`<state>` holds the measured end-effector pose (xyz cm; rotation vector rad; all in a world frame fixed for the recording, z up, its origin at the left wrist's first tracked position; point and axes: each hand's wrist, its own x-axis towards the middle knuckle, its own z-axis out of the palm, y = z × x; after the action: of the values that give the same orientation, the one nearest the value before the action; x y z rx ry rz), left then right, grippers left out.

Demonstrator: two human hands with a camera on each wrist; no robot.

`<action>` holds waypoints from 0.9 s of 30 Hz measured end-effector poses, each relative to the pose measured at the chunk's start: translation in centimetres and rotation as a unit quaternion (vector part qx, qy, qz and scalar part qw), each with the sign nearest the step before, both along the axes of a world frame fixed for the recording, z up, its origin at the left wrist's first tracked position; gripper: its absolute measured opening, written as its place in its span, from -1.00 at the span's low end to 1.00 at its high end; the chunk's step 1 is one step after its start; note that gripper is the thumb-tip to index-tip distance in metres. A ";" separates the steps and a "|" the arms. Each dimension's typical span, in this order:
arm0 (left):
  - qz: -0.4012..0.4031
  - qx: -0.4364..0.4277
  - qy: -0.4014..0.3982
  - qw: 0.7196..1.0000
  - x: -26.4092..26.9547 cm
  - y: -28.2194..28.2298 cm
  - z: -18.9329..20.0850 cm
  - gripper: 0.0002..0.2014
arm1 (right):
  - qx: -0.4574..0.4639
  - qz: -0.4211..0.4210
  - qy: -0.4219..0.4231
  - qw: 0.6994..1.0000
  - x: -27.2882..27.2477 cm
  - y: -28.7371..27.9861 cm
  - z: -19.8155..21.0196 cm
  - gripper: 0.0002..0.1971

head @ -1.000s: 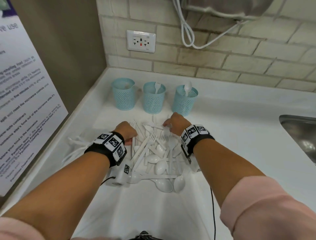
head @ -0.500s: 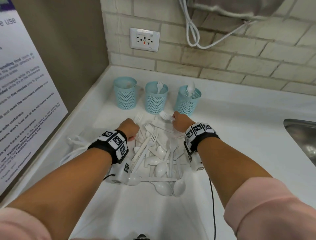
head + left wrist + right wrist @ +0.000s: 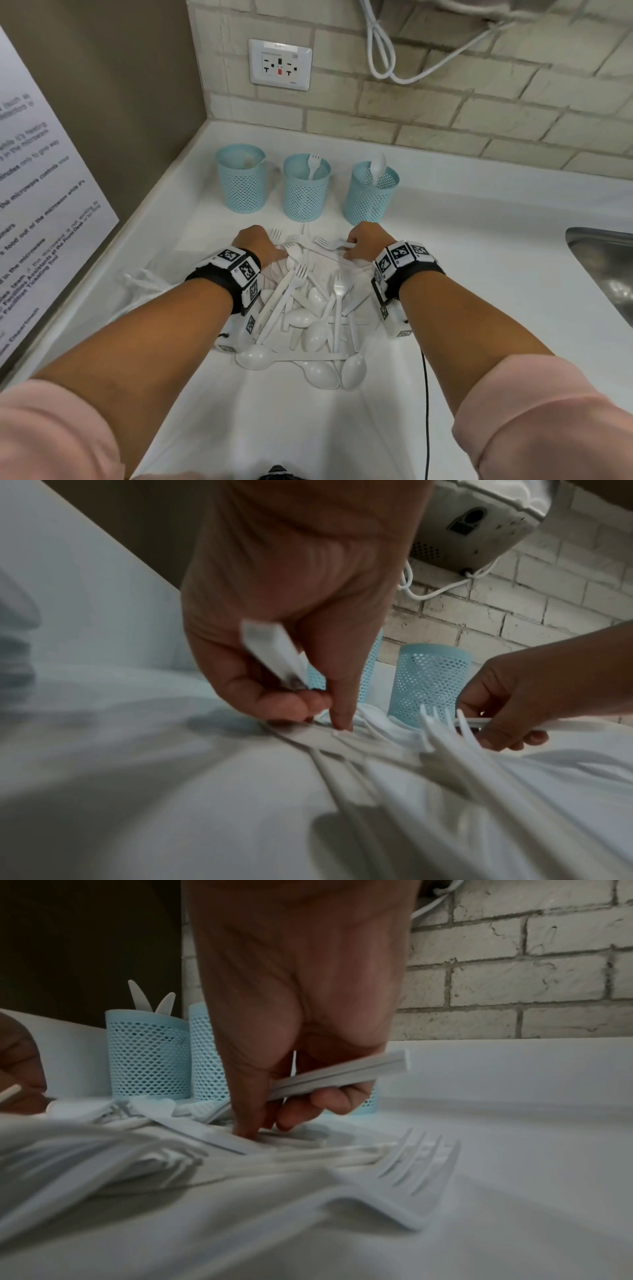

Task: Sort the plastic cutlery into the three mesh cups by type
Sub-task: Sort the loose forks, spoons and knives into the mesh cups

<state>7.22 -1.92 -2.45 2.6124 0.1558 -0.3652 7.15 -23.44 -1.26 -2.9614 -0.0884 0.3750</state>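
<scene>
The right hand (image 3: 363, 240) pinches a white plastic fork (image 3: 330, 244) by its handle, fingers and thumb curled round it, at the far right edge of the cutlery pile (image 3: 308, 308) on the white desk (image 3: 479, 274). The fork's long axis runs roughly left to right across the view, tines pointing left toward the other hand, handle end trailing out to the right past the palm. In the right wrist view a fingertip also presses down onto a flat handle lying in the pile.

The left hand (image 3: 257, 245) is at the far left edge of the same pile. In the left wrist view its fingers are closed on a white utensil handle (image 3: 274, 653) that slants up past the palm, while the index finger points down onto the pile; which type of utensil it is I cannot tell.

The three blue mesh cups stand in a row just beyond both hands, toward the wall. The middle cup (image 3: 306, 186) already holds a fork and lies ahead and slightly left of the right hand. The right cup (image 3: 371, 193), holding a spoon, is directly ahead of that hand and nearer to it. The left cup (image 3: 241, 178) sits ahead of the left hand.

My judgement: the held fork has to travel forward and leftward, past the nearer spoon cup, and be turned from lying across to upright before it drops in
</scene>
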 end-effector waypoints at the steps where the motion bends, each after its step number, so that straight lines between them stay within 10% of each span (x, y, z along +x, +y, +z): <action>1: 0.004 0.002 0.005 1.000 0.1 0.0 0.0 -0.58 | 0.001 -0.004 -0.001 1.000 -0.1 0.0 0.0 -0.69; 15: 0.002 0.006 -0.036 0.999 0.3 0.4 0.7 -0.75 | 0.099 -0.035 -0.048 0.993 -0.9 -1.4 1.9 -0.81; 27: 0.008 -0.133 -0.139 0.981 -0.9 -1.0 1.6 -0.73 | 0.232 -0.123 0.172 0.950 -4.2 -0.1 2.6 -0.66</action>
<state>6.32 -2.88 -0.85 2.3650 0.0301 -0.0105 2.93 -23.59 1.34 -2.3698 0.2036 0.7146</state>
